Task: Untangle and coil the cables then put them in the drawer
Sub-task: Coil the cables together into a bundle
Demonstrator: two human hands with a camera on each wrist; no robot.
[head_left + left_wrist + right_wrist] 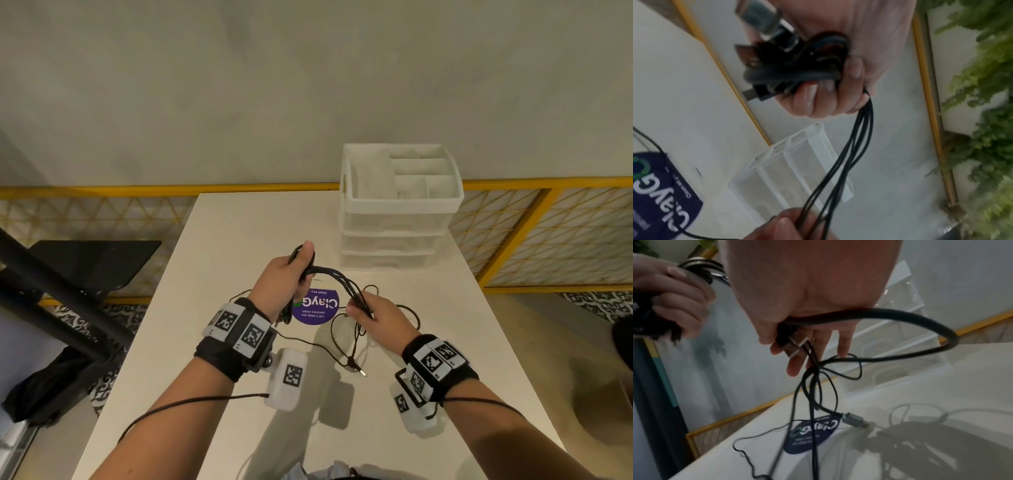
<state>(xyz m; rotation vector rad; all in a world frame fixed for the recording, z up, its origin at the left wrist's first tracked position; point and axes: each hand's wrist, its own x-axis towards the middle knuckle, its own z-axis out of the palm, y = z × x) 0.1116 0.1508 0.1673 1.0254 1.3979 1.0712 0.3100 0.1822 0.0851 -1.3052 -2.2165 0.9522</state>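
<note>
Black cables (337,279) bridge my two hands above the table (212,240). Left hand (286,274): fingers curled tight round a bunched coil with the thumb laid over the top; in the left wrist view plug ends (754,95) stick out of the fist beside the fingertips. From there several round strands run side by side across to the right hand (375,315), whose grip is a pinch, thumb against forefinger, while the other fingers hang nearly straight. A flat metal plug (795,348) lies under that thumb in the right wrist view.

Below the right hand, thinner leads droop in loose loops onto the table; one ends in a ribbed metal connector (856,420), lying just beside a round purple sticker (317,310).

How many separate cables sit in the left fist I cannot tell; the wrist views are blurred and the palm hides the middle of the bunch.

Translucent white plastic drawer unit (394,233), with a partitioned tray on top, stands at the table's far right, well apart from both hands. Table top smooth, off-white.
</note>
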